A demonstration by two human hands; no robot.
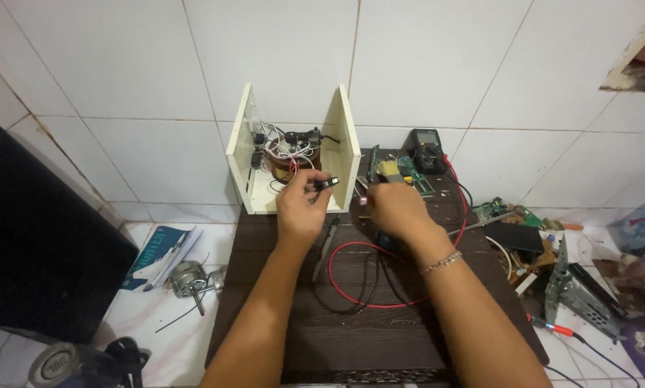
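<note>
My left hand (300, 208) pinches a small black component (327, 184) just in front of the open cream metal case (343, 144). Inside the case sit a copper-wound transformer and a tangle of white and black wires (288, 152). My right hand (396, 207), with a bead bracelet on the wrist, is closed around a probe whose red tip (364, 201) shows at the fingers. Red and black test leads (351, 276) loop over the dark wooden table (337, 338) between my forearms. A black multimeter (427, 149) lies beyond my right hand, beside a green circuit board (414, 174).
A dark tool (325, 248) lies on the table between my arms. Circuit boards, a metal bracket (578, 291) and loose parts clutter the floor at right. A small motor (187, 279) and a booklet (158, 253) lie at left, by a large black panel (35, 244).
</note>
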